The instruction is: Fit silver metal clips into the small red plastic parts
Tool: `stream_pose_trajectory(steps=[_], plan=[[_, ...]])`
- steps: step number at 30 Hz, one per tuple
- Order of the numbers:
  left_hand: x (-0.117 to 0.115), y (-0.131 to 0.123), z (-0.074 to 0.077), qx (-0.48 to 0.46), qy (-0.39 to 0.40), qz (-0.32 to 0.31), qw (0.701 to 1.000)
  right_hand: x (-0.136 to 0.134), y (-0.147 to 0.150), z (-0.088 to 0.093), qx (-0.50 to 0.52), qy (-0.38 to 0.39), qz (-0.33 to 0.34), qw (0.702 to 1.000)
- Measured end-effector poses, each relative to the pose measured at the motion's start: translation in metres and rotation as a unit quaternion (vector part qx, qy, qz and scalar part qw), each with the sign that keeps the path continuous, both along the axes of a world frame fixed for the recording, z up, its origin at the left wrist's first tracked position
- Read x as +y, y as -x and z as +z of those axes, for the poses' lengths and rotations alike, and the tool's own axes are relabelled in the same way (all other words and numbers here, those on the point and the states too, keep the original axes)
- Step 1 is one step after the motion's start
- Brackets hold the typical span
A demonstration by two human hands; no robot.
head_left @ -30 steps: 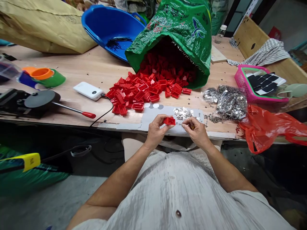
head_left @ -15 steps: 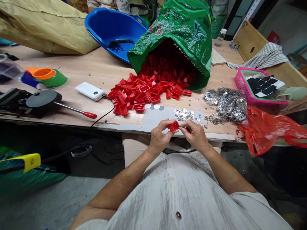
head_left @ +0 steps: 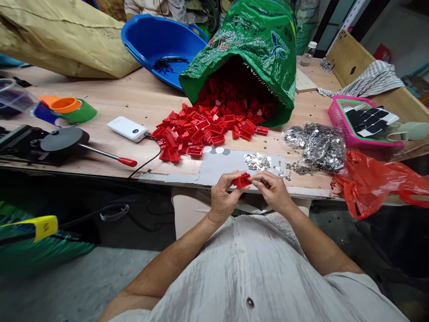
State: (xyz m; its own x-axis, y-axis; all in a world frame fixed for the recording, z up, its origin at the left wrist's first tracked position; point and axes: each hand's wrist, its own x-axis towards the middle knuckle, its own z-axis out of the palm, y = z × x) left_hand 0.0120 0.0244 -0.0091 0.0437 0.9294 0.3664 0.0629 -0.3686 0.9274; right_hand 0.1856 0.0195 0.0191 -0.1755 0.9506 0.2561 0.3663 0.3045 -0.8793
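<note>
Piece of red plastic (head_left: pixel 241 180) noted well in front of the green sack (head_left: pixel 254 49). We pinch one end with our left hand (head_left: pixel 224 197); our right hand (head_left: pixel 273 192) has its fingertips pressed together on the other. Loose red pieces (head_left: pixel 201 127) spill from the sack's mouth.

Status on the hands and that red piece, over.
Left hand grips small red plastic housing. Right hand touches its right end, grip unclear. Nothing between them.
</note>
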Motion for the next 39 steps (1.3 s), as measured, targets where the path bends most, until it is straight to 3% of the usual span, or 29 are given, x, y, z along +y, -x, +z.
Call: stream_pose_trajectory(steps=[6,10,14,20,30,33,35,37,39], plan=[[-0.003,0.001,0.001,-0.001,-0.01,-0.009,1.0,0.003,-0.006,-0.007,0.129,0.128,-0.019,0.983],[-0.009,0.001,-0.001,0.047,-0.068,-0.018,0.996,0.005,-0.002,-0.009,0.184,0.186,0.041,0.964],[-0.018,0.003,0.002,0.101,-0.118,-0.017,0.988,0.002,-0.001,-0.014,0.235,0.272,0.109,0.927],[-0.031,0.011,0.003,0.093,-0.056,-0.057,0.992,-0.013,-0.001,-0.024,0.285,0.356,0.139,0.879],[-0.034,0.021,-0.005,-0.055,0.06,-0.14,0.987,-0.027,0.004,-0.034,0.332,0.393,0.158,0.843],[-0.03,0.024,-0.008,-0.155,0.15,-0.16,0.963,-0.02,0.002,-0.029,0.272,0.388,0.182,0.862],[-0.026,0.025,-0.01,-0.217,0.202,-0.138,0.945,-0.008,-0.002,-0.024,0.163,0.33,0.166,0.915],[-0.022,0.026,-0.011,-0.266,0.224,-0.101,0.932,0.007,-0.005,-0.022,0.007,0.208,0.073,0.975],[-0.019,0.027,-0.011,-0.292,0.229,-0.073,0.926,0.022,-0.007,-0.023,-0.153,0.099,-0.024,0.983]])
